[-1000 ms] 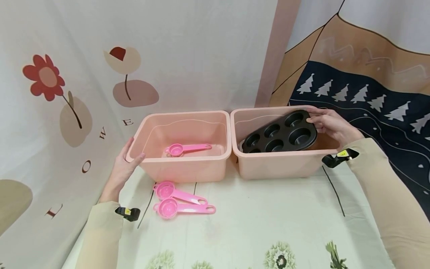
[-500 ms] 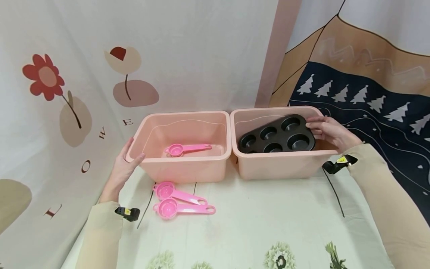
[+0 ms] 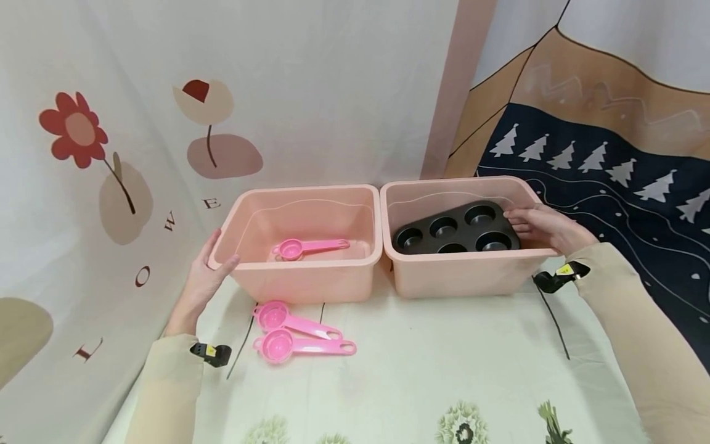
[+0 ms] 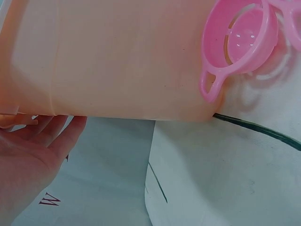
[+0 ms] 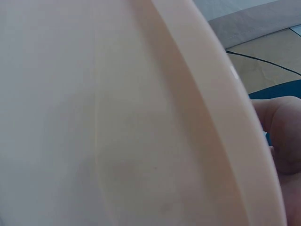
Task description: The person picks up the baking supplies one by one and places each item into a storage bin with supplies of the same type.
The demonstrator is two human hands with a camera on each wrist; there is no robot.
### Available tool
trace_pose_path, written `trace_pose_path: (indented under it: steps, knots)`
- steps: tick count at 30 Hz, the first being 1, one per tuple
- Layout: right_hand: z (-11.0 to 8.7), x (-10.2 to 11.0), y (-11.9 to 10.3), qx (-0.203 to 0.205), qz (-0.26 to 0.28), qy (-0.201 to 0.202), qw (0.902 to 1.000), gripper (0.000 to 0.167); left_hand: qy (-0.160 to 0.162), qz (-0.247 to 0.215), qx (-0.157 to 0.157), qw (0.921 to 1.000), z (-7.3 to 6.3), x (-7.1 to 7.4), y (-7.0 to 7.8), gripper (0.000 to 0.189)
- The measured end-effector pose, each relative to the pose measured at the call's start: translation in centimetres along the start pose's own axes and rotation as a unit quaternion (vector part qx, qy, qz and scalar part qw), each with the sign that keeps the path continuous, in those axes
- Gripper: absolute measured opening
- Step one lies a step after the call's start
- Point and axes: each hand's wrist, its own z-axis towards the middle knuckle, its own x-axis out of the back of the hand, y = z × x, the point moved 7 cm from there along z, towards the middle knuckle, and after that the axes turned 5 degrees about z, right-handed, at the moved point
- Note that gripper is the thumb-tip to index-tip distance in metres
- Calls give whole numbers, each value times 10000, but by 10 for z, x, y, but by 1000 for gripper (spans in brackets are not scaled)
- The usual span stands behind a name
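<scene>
My left hand [image 3: 201, 285] grips the left end of the left pink bin [image 3: 302, 285], thumb over the rim, fingers against the outside wall. Inside that bin lies a pink egg separator [image 3: 291, 248] with a long handle. At the right bin [image 3: 452, 277], my right hand [image 3: 546, 227] reaches over the right rim and holds the right end of a black muffin tin [image 3: 463, 231], fingertips at its edge. Tilted, the tin lies mostly below the rim, its near edge hidden by the front wall. In the right wrist view, the bin wall hides most of the right hand [image 5: 287, 136].
Two more pink egg separators lie in front of the left bin, the upper one [image 3: 274, 316] overlapping the lower one [image 3: 277, 346]. Both bins stand side by side on a pale green cloth [image 3: 410, 364]. A printed curtain [image 3: 333, 92] hangs close behind them.
The muffin tin has moved down into the right bin and lies flatter, with my right hand lowering alongside it. My left hand and the egg separators have stayed put.
</scene>
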Motion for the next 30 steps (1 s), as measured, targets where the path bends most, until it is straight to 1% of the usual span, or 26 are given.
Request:
trace_pose_path:
  steps: [4, 10, 13, 14, 17, 21, 23, 30]
  knots:
    - [-2, -1, 1, -11, 9, -38, 10000, 45, -4, -30, -75, 10000, 3, -1, 0, 78]
    - [-1, -1, 1, 53, -49, -5, 10000, 44, 40, -100, -75, 9999, 3, 0, -1, 79]
    - [0, -1, 1, 143, -89, 13, 9999, 49, 21, -144, -83, 9999, 2, 0, -1, 79]
    - [0, -1, 0, 187, -34, -9, 9998, 53, 7, -176, -84, 9998, 2, 0, 0, 79]
    - [-2, -1, -3, 307, 402, -97, 9987, 61, -27, -210, -101, 9997, 1, 0, 0, 79]
    - [-5, -2, -7, 495, 1010, -243, 9934, 65, -5, -190, -122, 9997, 1, 0, 0, 78]
    - [-6, -3, -9, 589, 1046, -282, 9924, 65, 11, -185, -105, 9998, 1, 0, 0, 78]
    - [-9, -3, -11, 725, 1101, -292, 9908, 63, -12, -155, 5, 9999, 2, 0, 0, 79]
